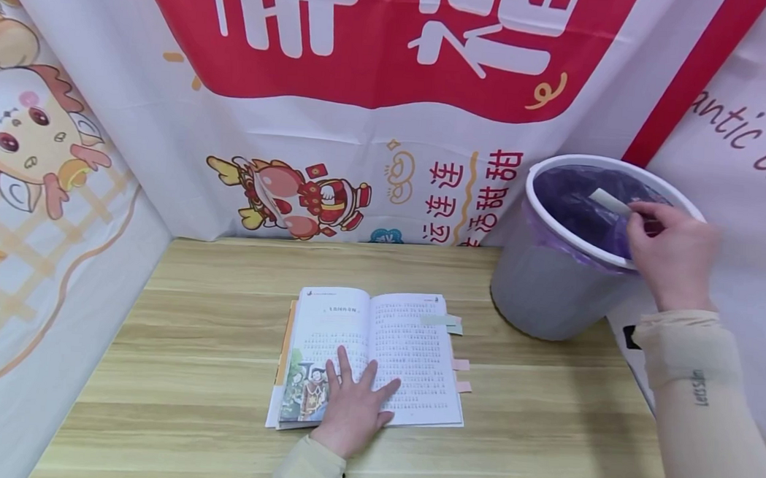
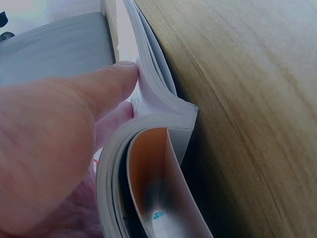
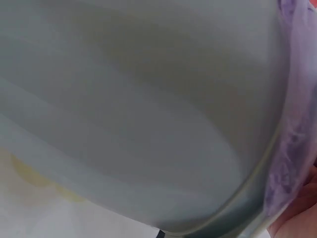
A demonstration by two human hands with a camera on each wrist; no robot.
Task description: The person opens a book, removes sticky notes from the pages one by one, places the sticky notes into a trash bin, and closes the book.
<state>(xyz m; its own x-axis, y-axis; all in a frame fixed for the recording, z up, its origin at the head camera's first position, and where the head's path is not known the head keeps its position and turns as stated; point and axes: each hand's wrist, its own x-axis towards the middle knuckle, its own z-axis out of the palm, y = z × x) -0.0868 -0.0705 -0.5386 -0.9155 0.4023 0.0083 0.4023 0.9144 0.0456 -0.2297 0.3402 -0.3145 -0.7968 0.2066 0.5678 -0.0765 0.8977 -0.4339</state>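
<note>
An open book (image 1: 409, 357) lies on the wooden table, its pages covered in print with a coloured picture at the lower left. My left hand (image 1: 354, 405) rests spread over the lower middle of the pages; in the left wrist view its thumb (image 2: 106, 82) touches the page near the book's lower edge (image 2: 158, 94). Over the mouth of a grey trash bin (image 1: 552, 278), my right hand (image 1: 675, 246) pinches a pale paper strip (image 1: 610, 202). In the right wrist view the bin's wall (image 3: 148, 109) hides most of that hand.
A greenish sticky tab (image 1: 453, 324) and pink tabs (image 1: 462, 364) stick out from the book's right edge. The bin has a white rim (image 1: 579, 159) and a purple liner (image 1: 554, 235). Printed cloth (image 1: 377, 122) hangs behind the table (image 1: 205, 345).
</note>
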